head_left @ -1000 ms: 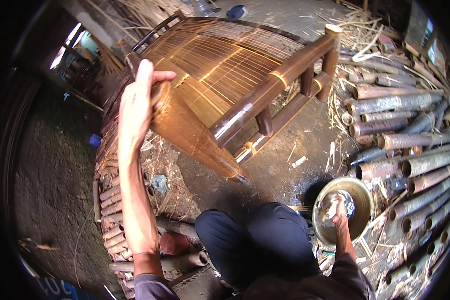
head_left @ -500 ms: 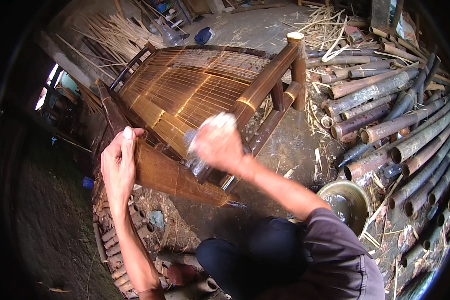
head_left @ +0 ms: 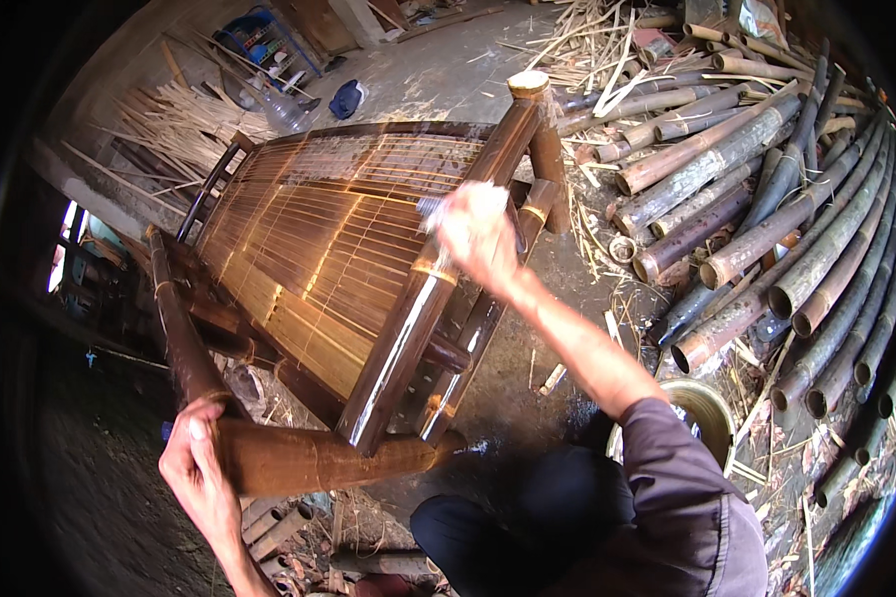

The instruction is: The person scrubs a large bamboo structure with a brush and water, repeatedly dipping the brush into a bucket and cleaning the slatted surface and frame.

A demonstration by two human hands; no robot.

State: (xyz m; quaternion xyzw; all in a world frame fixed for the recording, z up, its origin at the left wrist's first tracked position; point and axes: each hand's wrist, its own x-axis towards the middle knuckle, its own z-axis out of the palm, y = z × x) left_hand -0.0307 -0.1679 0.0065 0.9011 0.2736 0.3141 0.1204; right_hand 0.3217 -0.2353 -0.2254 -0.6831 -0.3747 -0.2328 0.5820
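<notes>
A bamboo bench [head_left: 324, 224] with a slatted surface and thick dark poles leans across the view in front of me. My left hand [head_left: 197, 463] grips the near left end of its thick brown bamboo leg [head_left: 299, 463], thumb on top. My right hand [head_left: 478, 239] is closed round a pale, crumpled wad [head_left: 433, 211], blurred by motion; I cannot tell whether it is cloth or plastic. The wad is against the dark wet side pole [head_left: 393, 348] on the bench's right. White wet streaks shine along that pole.
A metal basin [head_left: 702, 403] stands by my right arm, partly behind it. Cut bamboo poles [head_left: 707, 224] are heaped on the right. Split bamboo strips [head_left: 184, 129] lean at the back left, near a clear plastic jug [head_left: 284, 114] and a blue item [head_left: 345, 99]. Scraps litter the floor.
My right hand has moved up and right with the wad, along the side pole. The bench has shifted left in view, and my left hand appears lower with the leg's end.
</notes>
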